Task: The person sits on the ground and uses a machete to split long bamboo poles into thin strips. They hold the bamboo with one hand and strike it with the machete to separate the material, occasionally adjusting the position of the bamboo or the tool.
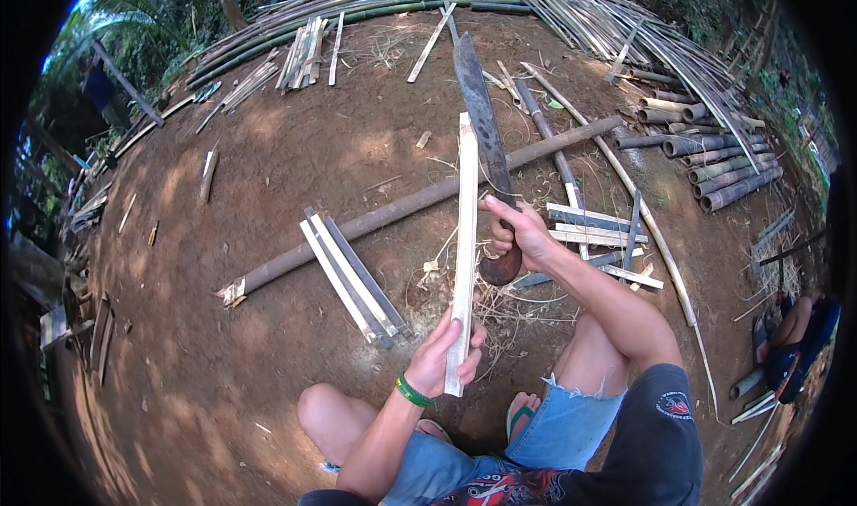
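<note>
My left hand (439, 354) is closed round the lower end of a pale split bamboo strip (466, 229), which stands nearly upright in front of me. In my right hand (520, 234) is a machete (485, 117) with a long dark blade and a rounded brown handle. The blade points up and away, its edge close beside the strip's upper part; whether they touch I cannot tell. Left of the strip, several split bamboo strips (357, 278) lie side by side on the ground. Another loose pile of strips (594, 229) lies to the right, beyond my right forearm.
A long brown pole (384, 220) lies slantwise across the dirt ahead. Thin shavings (500, 327) cover the ground before my feet. Cut bamboo tubes (728, 171) are stacked at the right, and long bamboo poles (375, 10) at the back. Part of another person (794, 341) shows at the right edge.
</note>
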A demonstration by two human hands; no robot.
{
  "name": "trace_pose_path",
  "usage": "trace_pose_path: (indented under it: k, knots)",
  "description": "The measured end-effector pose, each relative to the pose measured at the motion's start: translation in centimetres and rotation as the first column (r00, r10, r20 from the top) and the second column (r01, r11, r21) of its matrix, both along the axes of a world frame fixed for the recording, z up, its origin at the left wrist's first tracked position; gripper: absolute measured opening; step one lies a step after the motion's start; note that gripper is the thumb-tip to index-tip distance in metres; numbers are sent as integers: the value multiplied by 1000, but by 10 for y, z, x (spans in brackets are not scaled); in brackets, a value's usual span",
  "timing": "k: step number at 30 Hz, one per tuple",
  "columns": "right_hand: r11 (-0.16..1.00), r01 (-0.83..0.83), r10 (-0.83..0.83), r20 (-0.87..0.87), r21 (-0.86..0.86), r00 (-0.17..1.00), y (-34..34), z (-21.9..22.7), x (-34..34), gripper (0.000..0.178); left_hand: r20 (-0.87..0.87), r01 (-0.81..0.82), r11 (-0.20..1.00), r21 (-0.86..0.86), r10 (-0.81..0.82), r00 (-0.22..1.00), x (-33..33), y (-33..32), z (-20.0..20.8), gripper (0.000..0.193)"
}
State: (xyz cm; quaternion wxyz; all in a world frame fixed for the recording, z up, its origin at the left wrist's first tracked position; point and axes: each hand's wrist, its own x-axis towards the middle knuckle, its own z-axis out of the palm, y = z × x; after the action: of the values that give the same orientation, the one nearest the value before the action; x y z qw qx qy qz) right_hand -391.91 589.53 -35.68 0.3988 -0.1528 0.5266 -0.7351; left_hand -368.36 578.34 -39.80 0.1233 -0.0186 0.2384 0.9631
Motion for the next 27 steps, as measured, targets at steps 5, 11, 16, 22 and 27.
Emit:
trace_pose_path:
  k: [5, 11, 16, 22, 27]
  knots:
    - [998, -22, 23, 14, -59, 1000, -6, 3, 8, 28, 33, -19, 994, -103, 23, 999, -6, 4, -9, 57]
    - [979, 199, -185, -249, 33, 951, -7, 10, 13, 28, 22, -210, 948, -240, 222, 975, -6, 9, -4, 61]
    - [853, 423, 71, -872, 304, 484, 5, 13, 9, 35, 47, -417, 783, -463, 491, 870, -8, 8, -11, 50]
    - [809, 227, 538, -839, 542, 82, 19, -21, 56, 22, -63, -495, 511, -703, 648, 759, -13, 1, -12, 49]
    - [815, 239, 558, -826, 528, -81, 13, -26, 53, 23, -233, -512, 309, -801, 627, 743, -9, 2, -14, 49]
